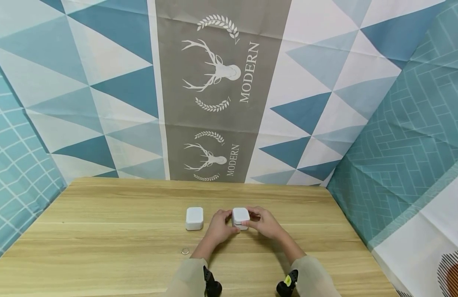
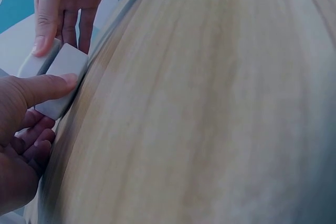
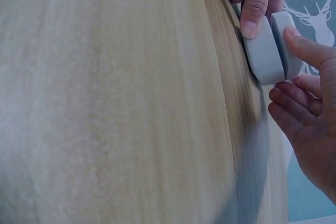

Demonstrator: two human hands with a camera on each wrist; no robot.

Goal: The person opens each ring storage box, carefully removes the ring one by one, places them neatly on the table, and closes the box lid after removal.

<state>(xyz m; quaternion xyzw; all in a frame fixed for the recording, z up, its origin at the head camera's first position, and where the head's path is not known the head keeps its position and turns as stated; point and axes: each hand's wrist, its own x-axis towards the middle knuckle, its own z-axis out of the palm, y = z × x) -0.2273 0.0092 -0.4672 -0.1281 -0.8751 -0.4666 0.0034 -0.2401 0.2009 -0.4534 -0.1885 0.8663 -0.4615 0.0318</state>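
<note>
White, smooth, slightly glossy box, rounded corners, squarish top. Two parts: a shallow lid over a deeper base, dark gap between them; lid tilted, parted from base on the side shown in the right wrist view. Base sits on the wood table, right of the head view's centre, between the hands.

Grip: left hand grasps the base, thumb on the near face. Right hand pinches the lid, thumb on its near edge, fingers round the far side. Both grasping, neither released.

Second box: white, same rounded shape, on the table left of the left hand, well apart from it. Small ring, thin, light metallic look, lies near the left forearm; detail too small to tell.

Text: "MODERN" twice on the grey panel behind the table, white capitals running sideways, reading bottom to top. Each sits beside a white deer head, also turned sideways, flanked by leaf sprigs. Blue, grey and white triangles either side of the panel.
</note>
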